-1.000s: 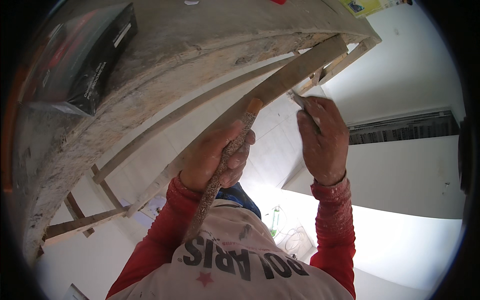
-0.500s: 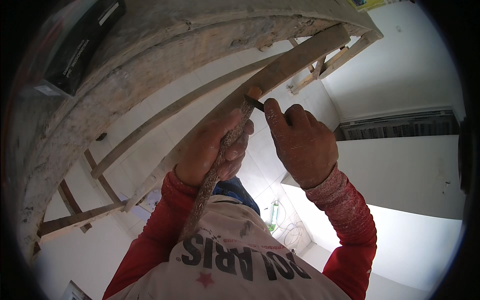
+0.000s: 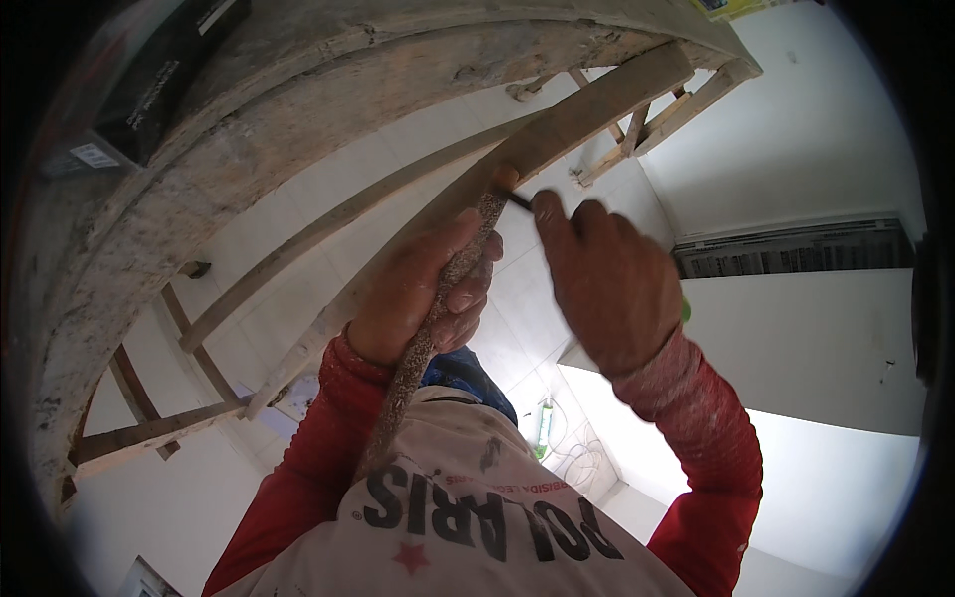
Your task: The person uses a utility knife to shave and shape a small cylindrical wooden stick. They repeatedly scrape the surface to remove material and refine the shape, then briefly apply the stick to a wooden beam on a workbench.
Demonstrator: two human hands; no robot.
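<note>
A long, brown rod [image 3: 406,383], speckled with pale dust, slants up from near my shirt to a bare orange-brown tip. My left hand [image 3: 398,289] is closed round its upper part, thumb on one side and fingers curled on the other. Beside the tip, my right hand [image 3: 615,284] is closed on a narrow dark blade-like tool [image 3: 518,201]. The inner end of that tool meets the rod just below the tip. Its handle is hidden in my fist, so its exact kind does not show. White dust covers both hands and my red sleeves.
Ahead and to the left stands a worn wooden workbench [image 3: 298,119] with crossing wooden rails [image 3: 269,274] under it. A black box [image 3: 149,95] rests on its top. On my right is a white panel [image 3: 796,338]; a green-and-white tube [image 3: 544,430] and cables [image 3: 582,468] lie below.
My right hand has shifted slightly right and down, and the tool shows less at the rod's tip. My left hand and the rod have barely moved.
</note>
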